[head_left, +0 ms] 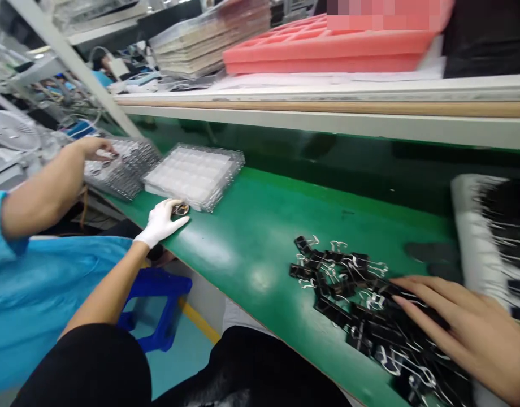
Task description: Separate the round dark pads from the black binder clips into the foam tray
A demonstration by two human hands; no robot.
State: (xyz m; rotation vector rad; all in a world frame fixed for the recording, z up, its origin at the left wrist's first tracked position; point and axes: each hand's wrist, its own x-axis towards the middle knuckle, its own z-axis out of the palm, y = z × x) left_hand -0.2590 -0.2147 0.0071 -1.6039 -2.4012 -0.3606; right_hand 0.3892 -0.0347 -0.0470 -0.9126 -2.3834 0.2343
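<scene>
My left hand [163, 221], in a white glove, reaches to the left edge of the green table [260, 226]. Its thumb and fingers curve around a small round dark-and-gold part [181, 210]. Bare, my right hand [459, 322] rests on the right side of a pile of black binder clips [353, 282] with silver wire handles. Its fingers lie stretched over black pieces, and whatever is under the palm is hidden.
Clear plastic trays [192, 172] lie beyond my left hand. A co-worker's bare hand [99, 149] touches a taller tray stack [126, 169]. A white foam tray [476, 226] holds black parts at right. Above runs a shelf [328, 116] with a pink foam tray [328, 53]. A blue stool [158, 305] stands below.
</scene>
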